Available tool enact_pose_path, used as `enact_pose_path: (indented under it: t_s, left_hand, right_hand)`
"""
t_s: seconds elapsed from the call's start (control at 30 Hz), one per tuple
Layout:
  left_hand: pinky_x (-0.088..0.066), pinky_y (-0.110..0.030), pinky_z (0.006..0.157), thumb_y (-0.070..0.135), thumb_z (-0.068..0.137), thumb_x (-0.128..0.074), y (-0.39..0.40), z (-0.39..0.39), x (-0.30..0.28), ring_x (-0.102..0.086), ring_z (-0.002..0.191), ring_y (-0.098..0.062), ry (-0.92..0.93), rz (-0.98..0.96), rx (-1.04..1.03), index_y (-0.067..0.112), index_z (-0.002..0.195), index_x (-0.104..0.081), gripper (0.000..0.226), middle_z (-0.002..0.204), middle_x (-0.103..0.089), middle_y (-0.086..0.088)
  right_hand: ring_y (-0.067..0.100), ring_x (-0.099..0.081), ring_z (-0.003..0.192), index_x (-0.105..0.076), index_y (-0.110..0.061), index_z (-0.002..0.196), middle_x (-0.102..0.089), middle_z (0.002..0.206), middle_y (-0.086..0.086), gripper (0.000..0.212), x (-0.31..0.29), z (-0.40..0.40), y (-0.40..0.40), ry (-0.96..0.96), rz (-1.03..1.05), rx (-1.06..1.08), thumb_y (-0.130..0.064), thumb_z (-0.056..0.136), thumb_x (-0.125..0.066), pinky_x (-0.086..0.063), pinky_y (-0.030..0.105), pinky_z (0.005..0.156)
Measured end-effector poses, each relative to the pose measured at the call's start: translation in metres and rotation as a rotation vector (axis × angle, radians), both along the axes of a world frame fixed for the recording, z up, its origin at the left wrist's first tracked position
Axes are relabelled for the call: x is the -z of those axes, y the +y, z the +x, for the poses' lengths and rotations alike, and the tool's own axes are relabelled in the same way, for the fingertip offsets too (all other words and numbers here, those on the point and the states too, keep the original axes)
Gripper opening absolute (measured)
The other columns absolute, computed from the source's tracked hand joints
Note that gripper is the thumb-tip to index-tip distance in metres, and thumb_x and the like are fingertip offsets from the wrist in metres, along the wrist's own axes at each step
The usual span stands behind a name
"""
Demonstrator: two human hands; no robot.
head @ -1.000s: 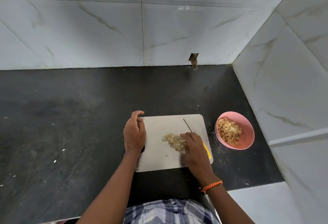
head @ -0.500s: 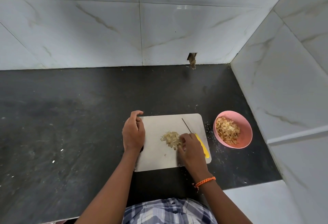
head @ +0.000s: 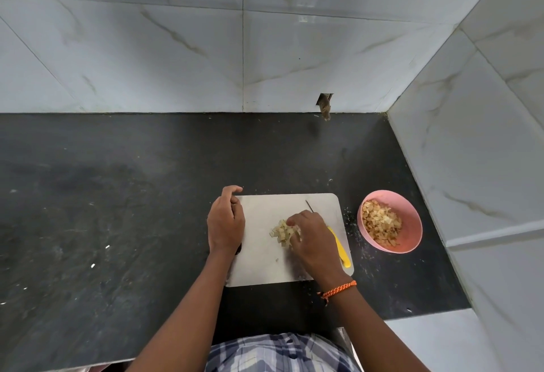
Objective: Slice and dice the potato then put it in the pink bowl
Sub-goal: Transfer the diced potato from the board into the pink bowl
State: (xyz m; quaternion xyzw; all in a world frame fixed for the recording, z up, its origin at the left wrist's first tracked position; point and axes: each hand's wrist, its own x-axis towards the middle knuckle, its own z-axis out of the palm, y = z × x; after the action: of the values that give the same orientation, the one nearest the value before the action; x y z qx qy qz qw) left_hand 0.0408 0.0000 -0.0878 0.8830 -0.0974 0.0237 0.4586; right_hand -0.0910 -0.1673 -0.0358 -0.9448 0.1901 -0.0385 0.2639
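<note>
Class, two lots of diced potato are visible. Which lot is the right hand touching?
The pale heap on the cutting board, under the right hand. The browner lot sits untouched in the pink bowl.

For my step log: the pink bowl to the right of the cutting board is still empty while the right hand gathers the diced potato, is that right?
Not quite. The head view shows the pink bowl already holds diced potato. It does sit right of the cutting board, and the right hand is gathering the diced potato pile.
</note>
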Motion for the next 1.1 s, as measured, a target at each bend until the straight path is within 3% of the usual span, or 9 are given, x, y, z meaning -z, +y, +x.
enact_pose_path:
  t_s: [0.13, 0.3, 0.4, 0.5, 0.6, 0.7, 0.8, 0.93, 1.1]
  left_hand:
    - [-0.053, -0.033, 0.075, 0.006, 0.104, -0.05, -0.001, 0.0, -0.001, -0.062, 0.082, -0.012, 0.002, 0.007, 0.003, 0.022, 0.125, -0.064, 0.03, 0.092, -0.068, 0.007]
    - [-0.049, -0.034, 0.077, 0.006, 0.102, -0.051, 0.0, 0.0, 0.0, -0.06, 0.086, -0.012, 0.021, 0.001, 0.006, 0.026, 0.124, -0.064, 0.032, 0.093, -0.066, 0.01]
    - [-0.049, -0.032, 0.078, 0.006, 0.103, -0.051, 0.0, 0.0, -0.001, -0.06, 0.086, -0.011, 0.012, 0.015, 0.006, 0.024, 0.124, -0.064, 0.03, 0.095, -0.067, 0.009]
    - [-0.05, -0.031, 0.076, 0.006, 0.103, -0.051, 0.0, 0.0, -0.001, -0.06, 0.086, -0.011, 0.004, 0.029, 0.005, 0.023, 0.125, -0.065, 0.031, 0.096, -0.068, 0.007]
    - [-0.05, -0.031, 0.073, 0.006, 0.103, -0.051, -0.001, 0.0, -0.001, -0.06, 0.083, -0.011, -0.002, 0.032, 0.003, 0.022, 0.124, -0.065, 0.03, 0.094, -0.067, 0.007]
    - [-0.051, -0.03, 0.072, 0.005, 0.104, -0.05, -0.002, 0.0, -0.001, -0.06, 0.081, -0.012, -0.006, 0.035, 0.002, 0.021, 0.124, -0.065, 0.03, 0.092, -0.067, 0.007]
    - [-0.05, -0.029, 0.071, 0.005, 0.104, -0.051, -0.001, 0.0, 0.0, -0.06, 0.081, -0.011, -0.007, 0.036, 0.002, 0.021, 0.124, -0.065, 0.03, 0.092, -0.067, 0.007]
    - [-0.048, -0.026, 0.073, 0.005, 0.104, -0.051, -0.001, 0.0, 0.001, -0.06, 0.083, -0.011, -0.003, 0.039, 0.005, 0.021, 0.124, -0.066, 0.03, 0.094, -0.068, 0.007]
    - [-0.042, -0.018, 0.075, 0.005, 0.104, -0.051, -0.002, 0.0, 0.0, -0.062, 0.087, -0.011, 0.0, 0.042, 0.002, 0.019, 0.124, -0.066, 0.03, 0.098, -0.07, 0.006]
  right_hand:
    - [0.014, -0.057, 0.109, -0.068, -0.02, 0.118, -0.064, 0.117, -0.003, 0.026, 0.007, 0.003, 0.0, -0.046, -0.025, 0.064, -0.012, 0.095, -0.061, -0.057, 0.034, 0.088]
    - [0.025, -0.042, 0.135, -0.038, -0.029, 0.152, -0.041, 0.152, 0.005, 0.049, 0.019, 0.002, 0.013, 0.079, -0.361, -0.241, -0.041, 0.105, -0.043, -0.045, 0.042, 0.107]
    - [0.032, -0.034, 0.147, -0.03, -0.033, 0.157, -0.034, 0.162, 0.009, 0.051, 0.03, -0.007, 0.013, 0.144, -0.426, -0.342, -0.036, 0.108, -0.042, -0.039, 0.05, 0.116]
    - [0.032, -0.032, 0.15, -0.026, -0.033, 0.16, -0.03, 0.166, 0.008, 0.058, 0.031, -0.021, 0.008, 0.144, -0.42, -0.375, -0.025, 0.106, -0.045, -0.038, 0.048, 0.118]
    - [0.032, -0.034, 0.15, -0.026, -0.029, 0.161, -0.031, 0.166, 0.007, 0.07, 0.031, -0.031, 0.005, 0.141, -0.412, -0.387, -0.015, 0.098, -0.054, -0.044, 0.045, 0.114]
    - [0.032, -0.044, 0.141, -0.039, -0.022, 0.156, -0.041, 0.159, 0.011, 0.074, 0.03, -0.033, 0.007, 0.142, -0.418, -0.369, -0.012, 0.09, -0.071, -0.055, 0.04, 0.101]
    - [0.029, -0.05, 0.131, -0.052, -0.016, 0.148, -0.05, 0.15, 0.012, 0.065, 0.028, -0.029, 0.009, 0.14, -0.421, -0.35, -0.012, 0.088, -0.077, -0.061, 0.032, 0.086]
    - [0.026, -0.05, 0.126, -0.06, -0.012, 0.138, -0.054, 0.142, 0.01, 0.041, 0.029, -0.021, 0.005, 0.122, -0.409, -0.347, -0.014, 0.097, -0.067, -0.061, 0.03, 0.082]
    - [0.025, -0.052, 0.116, -0.065, -0.013, 0.124, -0.056, 0.132, 0.007, 0.036, 0.029, -0.011, 0.0, 0.11, -0.387, -0.339, -0.007, 0.09, -0.074, -0.061, 0.029, 0.075]
